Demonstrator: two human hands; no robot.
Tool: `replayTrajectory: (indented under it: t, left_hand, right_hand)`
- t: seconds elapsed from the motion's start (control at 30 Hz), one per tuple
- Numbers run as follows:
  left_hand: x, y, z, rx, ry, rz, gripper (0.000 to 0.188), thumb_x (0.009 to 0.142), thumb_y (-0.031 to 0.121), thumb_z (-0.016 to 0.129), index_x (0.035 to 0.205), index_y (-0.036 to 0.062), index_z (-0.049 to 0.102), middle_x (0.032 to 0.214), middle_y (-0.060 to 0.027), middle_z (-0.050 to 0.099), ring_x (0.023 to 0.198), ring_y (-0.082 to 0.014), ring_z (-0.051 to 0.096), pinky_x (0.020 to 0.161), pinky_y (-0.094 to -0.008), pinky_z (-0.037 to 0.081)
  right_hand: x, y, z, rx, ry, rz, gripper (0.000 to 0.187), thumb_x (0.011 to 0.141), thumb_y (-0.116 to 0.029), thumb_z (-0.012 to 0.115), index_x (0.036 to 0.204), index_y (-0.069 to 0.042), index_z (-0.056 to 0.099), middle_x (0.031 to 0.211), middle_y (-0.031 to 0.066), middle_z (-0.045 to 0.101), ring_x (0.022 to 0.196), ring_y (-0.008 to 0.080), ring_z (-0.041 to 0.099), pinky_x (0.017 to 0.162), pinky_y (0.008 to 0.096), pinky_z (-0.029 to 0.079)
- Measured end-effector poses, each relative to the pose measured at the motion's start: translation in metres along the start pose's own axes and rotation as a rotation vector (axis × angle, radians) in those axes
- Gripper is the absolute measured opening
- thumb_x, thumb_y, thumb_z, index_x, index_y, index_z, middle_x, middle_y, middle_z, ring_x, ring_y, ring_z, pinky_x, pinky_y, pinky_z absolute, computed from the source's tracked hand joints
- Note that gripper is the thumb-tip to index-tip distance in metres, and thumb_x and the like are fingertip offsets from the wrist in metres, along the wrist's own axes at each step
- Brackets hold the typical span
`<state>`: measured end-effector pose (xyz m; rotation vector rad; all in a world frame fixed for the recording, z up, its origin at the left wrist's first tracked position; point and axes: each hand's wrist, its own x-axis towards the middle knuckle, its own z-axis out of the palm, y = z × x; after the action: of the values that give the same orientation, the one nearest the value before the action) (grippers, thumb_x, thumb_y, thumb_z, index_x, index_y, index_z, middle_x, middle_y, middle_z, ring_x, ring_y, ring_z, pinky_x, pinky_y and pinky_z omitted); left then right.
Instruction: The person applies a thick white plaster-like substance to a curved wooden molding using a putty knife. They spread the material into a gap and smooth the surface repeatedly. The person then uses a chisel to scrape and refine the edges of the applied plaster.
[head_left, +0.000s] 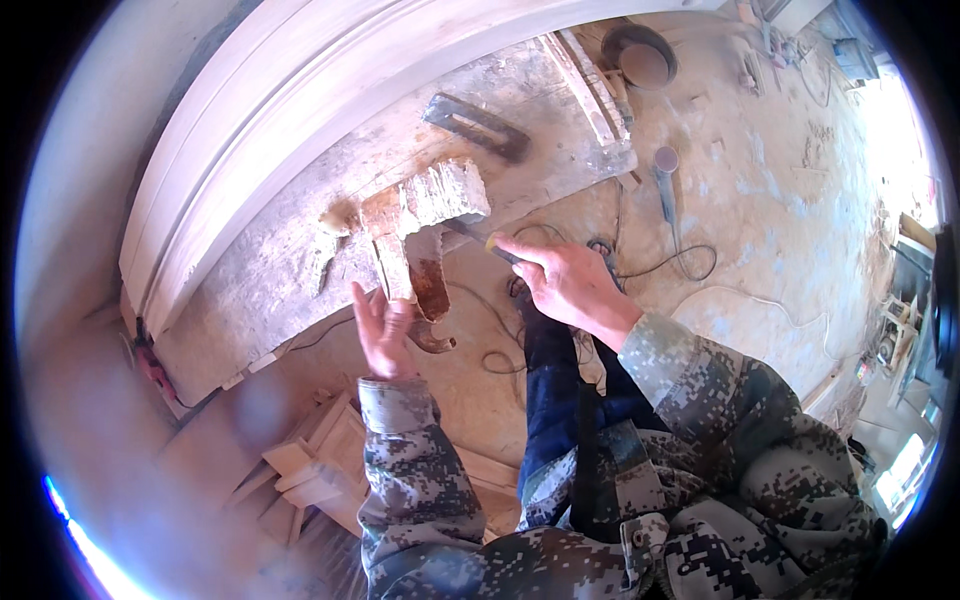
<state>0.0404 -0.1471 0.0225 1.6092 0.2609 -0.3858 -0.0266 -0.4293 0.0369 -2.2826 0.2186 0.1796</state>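
Observation:
A rough, whitish piece with brown patches lies across the edge of a pale work board. Leg-like parts stick out from it towards me, and one brown, hollow part hangs beside them. My left hand is at the end of the nearest leg-like part, fingers spread and touching it. In my right hand is a narrow hand tool with a dark blade and a yellow band, gripped by its handle. The index finger stretches along it. The blade reaches the right underside of the piece; its tip is hidden.
On the board lie a dark trowel and long white strips. A round pan and a corded power tool are on the floor, with loose cable around my feet. Wooden offcuts are stacked at lower left.

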Motion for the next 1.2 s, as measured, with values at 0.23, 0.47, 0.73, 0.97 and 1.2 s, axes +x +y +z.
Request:
replayTrajectory:
  t: [0.23, 0.47, 0.73, 0.97, 1.2]
  left_hand:
    - [-0.047, -0.012, 0.044, 0.139, -0.044, 0.265, 0.119, 0.08, 0.005, 0.085, 0.163, -0.0012, 0.001, 0.162, -0.0227, 0.029, 0.147, -0.0309, 0.035, 0.121, -0.0444, 0.029]
    - [-0.041, 0.036, 0.043, 0.731, -0.006, 0.601, 0.12, 0.078, 0.03, 0.091, 0.163, -0.0006, 0.013, 0.155, -0.0267, 0.036, 0.14, -0.038, 0.042, 0.116, -0.0494, 0.036]
    - [0.064, 0.061, 0.02, 0.73, 0.054, 0.987, 0.087, 0.084, 0.059, 0.078, 0.143, 0.001, 0.052, 0.132, -0.0226, 0.062, 0.117, -0.0396, 0.063, 0.094, -0.0476, 0.055]
    - [0.133, 0.099, 0.048, 0.316, 0.217, 0.706, 0.041, 0.092, 0.041, 0.072, 0.112, 0.0051, 0.072, 0.098, -0.0088, 0.073, 0.089, -0.0208, 0.069, 0.078, -0.0333, 0.054]
    - [0.104, 0.126, 0.075, -0.057, 0.203, 0.138, 0.022, 0.093, 0.014, 0.074, 0.108, -0.0019, 0.071, 0.089, -0.0009, 0.066, 0.076, -0.0094, 0.059, 0.071, -0.0235, 0.047]
  right_hand:
    - [-0.001, -0.004, 0.004, 0.042, 0.005, 0.045, 0.041, 0.096, -0.017, 0.065, 0.136, -0.026, 0.067, 0.071, 0.0192, 0.065, 0.062, 0.0394, 0.063, 0.057, 0.0459, 0.052]
    - [0.007, -0.013, -0.003, 0.07, -0.039, 0.126, 0.036, 0.097, -0.018, 0.065, 0.132, -0.022, 0.069, 0.084, 0.022, 0.069, 0.077, 0.041, 0.069, 0.064, 0.0459, 0.056]
    - [0.026, -0.027, -0.021, 0.165, -0.085, 0.136, 0.037, 0.098, -0.015, 0.064, 0.134, -0.02, 0.069, 0.083, 0.0255, 0.066, 0.065, 0.0361, 0.063, 0.062, 0.0408, 0.052]
    - [0.031, -0.042, -0.025, 0.174, -0.003, -0.017, 0.038, 0.098, -0.008, 0.063, 0.136, -0.013, 0.067, 0.089, 0.0253, 0.069, 0.062, 0.0279, 0.063, 0.064, 0.0372, 0.052]
    - [-0.023, -0.025, -0.048, 0.306, 0.07, 0.024, 0.035, 0.096, -0.013, 0.066, 0.131, -0.011, 0.07, 0.07, 0.0211, 0.06, 0.054, 0.0328, 0.055, 0.056, 0.0397, 0.047]
